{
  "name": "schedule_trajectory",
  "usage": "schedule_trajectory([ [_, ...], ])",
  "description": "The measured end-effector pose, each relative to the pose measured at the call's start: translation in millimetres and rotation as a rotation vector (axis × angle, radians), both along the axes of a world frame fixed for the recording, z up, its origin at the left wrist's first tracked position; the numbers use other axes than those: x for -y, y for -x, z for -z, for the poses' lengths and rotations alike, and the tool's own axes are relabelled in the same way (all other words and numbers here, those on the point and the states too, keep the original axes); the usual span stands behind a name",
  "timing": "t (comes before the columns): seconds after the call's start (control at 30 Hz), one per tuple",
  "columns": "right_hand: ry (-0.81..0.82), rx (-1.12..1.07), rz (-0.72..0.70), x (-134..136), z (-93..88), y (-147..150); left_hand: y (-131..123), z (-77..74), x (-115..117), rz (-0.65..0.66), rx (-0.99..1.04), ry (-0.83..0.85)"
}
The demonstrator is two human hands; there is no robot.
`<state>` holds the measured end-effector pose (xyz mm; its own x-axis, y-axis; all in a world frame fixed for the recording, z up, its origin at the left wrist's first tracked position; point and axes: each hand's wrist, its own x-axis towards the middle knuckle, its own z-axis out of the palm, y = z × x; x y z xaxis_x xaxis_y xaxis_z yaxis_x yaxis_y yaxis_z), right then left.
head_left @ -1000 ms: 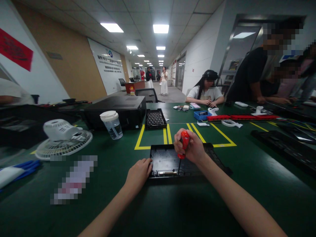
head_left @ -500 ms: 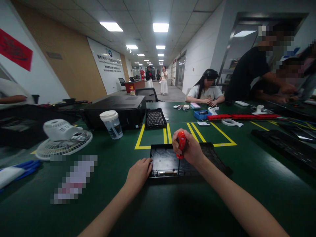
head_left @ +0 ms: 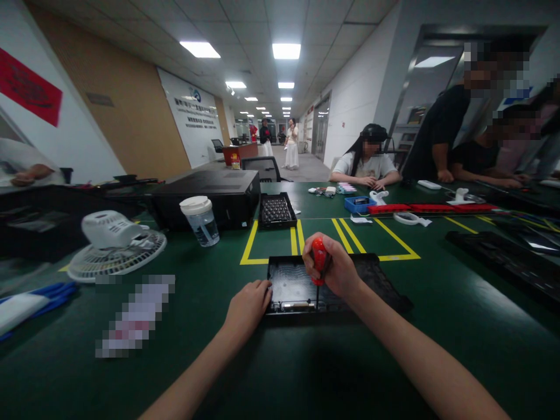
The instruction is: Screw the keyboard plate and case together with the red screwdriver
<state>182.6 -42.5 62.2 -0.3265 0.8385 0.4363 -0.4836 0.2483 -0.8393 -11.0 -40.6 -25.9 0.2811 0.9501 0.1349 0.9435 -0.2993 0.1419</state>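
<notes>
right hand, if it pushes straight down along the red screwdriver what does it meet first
The red screwdriver in the right hand points down into the black casing, likely meeting its floor first.

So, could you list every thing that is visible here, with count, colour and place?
table: 1, dark green, under everything
tape lines: several, yellow, mid-table
casing: 1, black, open, before the person
parts tray: 1, black, behind the tape lines
computer case: 1, black, left of parts tray
cup: 1, clear, white lid, beside the case
fan: 1, white, lying on the left
box: 1, blue, far right-centre
people: several, beyond the table
screwdriver: 1, red handle, tip down in casing
left grip: 1, bare hand, on casing's left edge
right grip: 1, bare hand, closed around screwdriver
</notes>
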Motion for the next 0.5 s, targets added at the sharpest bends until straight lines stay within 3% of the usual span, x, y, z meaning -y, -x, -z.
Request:
schedule_trajectory([
  [0.5, -0.011, -0.041, -0.092, 7.1, -4.4, -5.8, 4.1, 5.3, -1.4, 0.021, 0.009, -0.053],
])
